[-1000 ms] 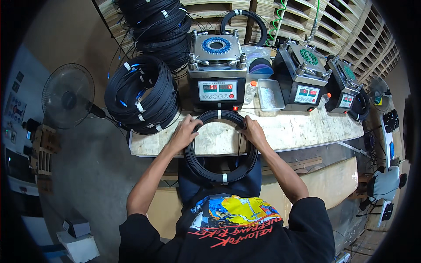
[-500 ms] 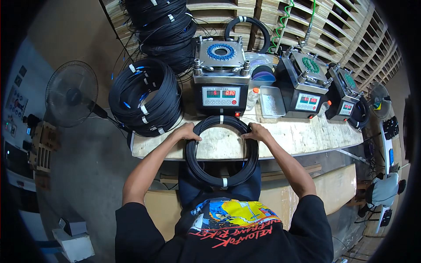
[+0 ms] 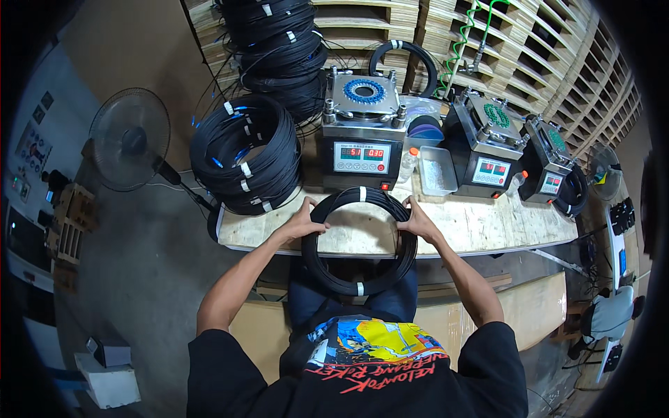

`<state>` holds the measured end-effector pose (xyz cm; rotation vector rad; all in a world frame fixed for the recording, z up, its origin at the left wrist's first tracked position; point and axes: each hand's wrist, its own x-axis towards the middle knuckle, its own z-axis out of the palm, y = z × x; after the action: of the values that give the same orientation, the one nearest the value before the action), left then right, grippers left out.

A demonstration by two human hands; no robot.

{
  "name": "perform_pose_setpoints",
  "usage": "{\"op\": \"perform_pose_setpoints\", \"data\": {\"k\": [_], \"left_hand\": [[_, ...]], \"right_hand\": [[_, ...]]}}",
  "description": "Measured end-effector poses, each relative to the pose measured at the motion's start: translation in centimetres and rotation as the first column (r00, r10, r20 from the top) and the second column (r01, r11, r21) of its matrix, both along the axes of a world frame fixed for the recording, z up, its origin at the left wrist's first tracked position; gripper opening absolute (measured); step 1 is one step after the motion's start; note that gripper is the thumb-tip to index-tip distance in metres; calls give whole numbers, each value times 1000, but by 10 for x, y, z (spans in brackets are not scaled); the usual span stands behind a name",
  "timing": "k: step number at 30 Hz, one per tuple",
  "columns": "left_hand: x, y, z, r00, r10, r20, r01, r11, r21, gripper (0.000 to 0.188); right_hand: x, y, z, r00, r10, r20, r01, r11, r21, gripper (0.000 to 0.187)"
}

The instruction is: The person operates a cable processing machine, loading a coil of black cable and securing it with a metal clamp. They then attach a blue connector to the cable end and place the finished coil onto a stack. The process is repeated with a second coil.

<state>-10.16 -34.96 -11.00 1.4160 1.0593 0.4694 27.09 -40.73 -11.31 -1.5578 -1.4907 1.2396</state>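
Note:
Between my two hands is a coil of black cable (image 3: 341, 284), bound with white tape bands at its far and near sides. It spans the table's front edge, its near part over my lap. My left hand (image 3: 302, 223) grips the coil's left side, thumb across the inside of the ring. On the opposite side, my right hand (image 3: 420, 221) holds the coil in the same way, fingers wrapped round its outer edge. A stack of similar black cable coils (image 3: 245, 157) stands on the table to the left of the held one.
Behind the held coil stands a polishing machine (image 3: 362, 157) with a blue ring of parts on top. Two similar machines (image 3: 491, 167) sit further right. A bottle with an orange cap (image 3: 410, 167) and a clear tray (image 3: 437, 172) lie between. A fan (image 3: 130, 139) stands left.
The view has shifted, so the table things sit slightly further right and lower. Both hands keep hold of the coil; my left fingers have spread somewhat along its outer side.

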Motion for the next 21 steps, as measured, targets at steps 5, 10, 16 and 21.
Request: {"op": "perform_pose_setpoints", "data": {"k": [5, 10, 16, 21], "left_hand": [[-23, -20, 7, 967, -253, -9, 253, 962, 107, 48], [-45, -65, 63, 989, -116, 92, 82, 948, 309, 63], [-84, -111, 197, 998, 11, -56, 18, 868, 497, 85], [-123, -136, 313, 933, 67, -353, 242, 607, 757, 60]], "right_hand": [[-9, -12, 23, 974, 227, -25, -227, 974, -9, 60], [-39, -29, 89, 950, 289, 115, -304, 941, 147, 51], [-73, -28, 190, 920, 324, 219, -385, 851, 357, 58], [-101, -38, 282, 807, 230, 544, -550, 627, 552, 77]]}}
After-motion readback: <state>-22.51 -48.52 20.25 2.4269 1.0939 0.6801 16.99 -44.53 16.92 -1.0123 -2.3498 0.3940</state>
